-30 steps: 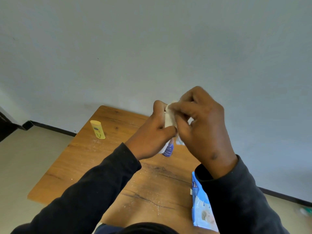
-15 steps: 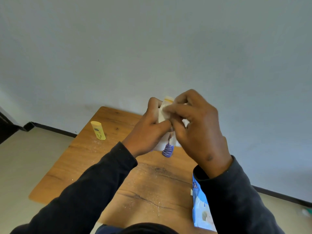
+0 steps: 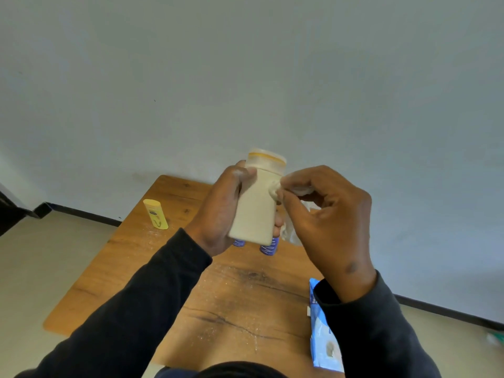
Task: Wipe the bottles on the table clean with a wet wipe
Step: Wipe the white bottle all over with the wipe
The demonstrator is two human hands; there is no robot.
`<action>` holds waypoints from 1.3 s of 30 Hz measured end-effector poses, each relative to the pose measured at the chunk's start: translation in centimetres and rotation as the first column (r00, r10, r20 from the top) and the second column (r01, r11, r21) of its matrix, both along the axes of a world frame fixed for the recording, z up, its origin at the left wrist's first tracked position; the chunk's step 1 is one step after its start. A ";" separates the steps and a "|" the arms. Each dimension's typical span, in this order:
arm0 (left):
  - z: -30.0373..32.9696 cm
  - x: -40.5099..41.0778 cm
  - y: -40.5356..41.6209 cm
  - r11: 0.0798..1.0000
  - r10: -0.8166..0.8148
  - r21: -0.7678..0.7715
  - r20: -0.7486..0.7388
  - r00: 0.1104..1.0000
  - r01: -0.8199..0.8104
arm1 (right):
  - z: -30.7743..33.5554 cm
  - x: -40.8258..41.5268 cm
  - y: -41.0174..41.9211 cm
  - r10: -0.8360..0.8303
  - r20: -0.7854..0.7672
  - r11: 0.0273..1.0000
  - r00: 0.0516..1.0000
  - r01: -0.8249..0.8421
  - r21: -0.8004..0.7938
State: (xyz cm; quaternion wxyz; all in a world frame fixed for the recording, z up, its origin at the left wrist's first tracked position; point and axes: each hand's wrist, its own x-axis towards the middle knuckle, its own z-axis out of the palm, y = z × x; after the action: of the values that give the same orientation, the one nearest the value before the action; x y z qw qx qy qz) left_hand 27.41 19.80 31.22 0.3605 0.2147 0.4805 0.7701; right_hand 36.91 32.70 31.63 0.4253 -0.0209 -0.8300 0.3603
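Note:
My left hand (image 3: 218,211) grips a cream bottle (image 3: 256,203) with a yellow-ringed cap, held upright above the wooden table (image 3: 240,296). My right hand (image 3: 327,214) pinches a white wet wipe (image 3: 275,188) and presses it against the bottle's upper right side. A yellow bottle (image 3: 156,214) stands on the table at the far left. The blue-patterned bottoms of two more bottles (image 3: 268,248) show below the held one; their tops are hidden.
A blue wet-wipe pack (image 3: 324,336) lies at the table's right near edge, partly under my right sleeve. White dust speckles the tabletop. A crumpled white wipe or plastic (image 3: 290,230) lies behind my right hand. The wall stands close behind the table.
The cream bottle has come up into plain view in my left hand. My right hand has moved off its front to its right side with the wipe.

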 end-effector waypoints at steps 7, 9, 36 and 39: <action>1.0 0.3 -0.2 0.993 0.111 -0.038 -0.050 0.993 -0.113 | 0.1 0.4 -0.5 0.026 0.000 0.991 1.000 -0.026 0.128; 0.8 0.4 -0.2 0.988 0.141 -0.049 -0.096 0.985 -0.147 | 0.2 0.4 -0.7 0.019 -0.017 0.990 1.000 -0.016 0.142; 0.4 0.9 -0.2 0.962 0.251 -0.046 -0.254 0.934 -0.270 | 0.4 0.2 -3.4 0.029 -0.036 0.993 0.999 -0.025 0.118; 0.2 0.6 -0.1 0.959 0.254 -0.051 -0.286 0.924 -0.279 | -0.1 0.4 -4.2 0.037 -0.025 0.983 0.999 -0.031 0.181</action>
State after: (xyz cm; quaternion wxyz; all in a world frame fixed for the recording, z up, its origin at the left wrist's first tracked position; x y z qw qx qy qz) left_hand 28.04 19.65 31.46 0.1910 0.2362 0.5854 0.7517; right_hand 37.32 28.51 31.54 0.4311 0.0371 -0.8532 0.2911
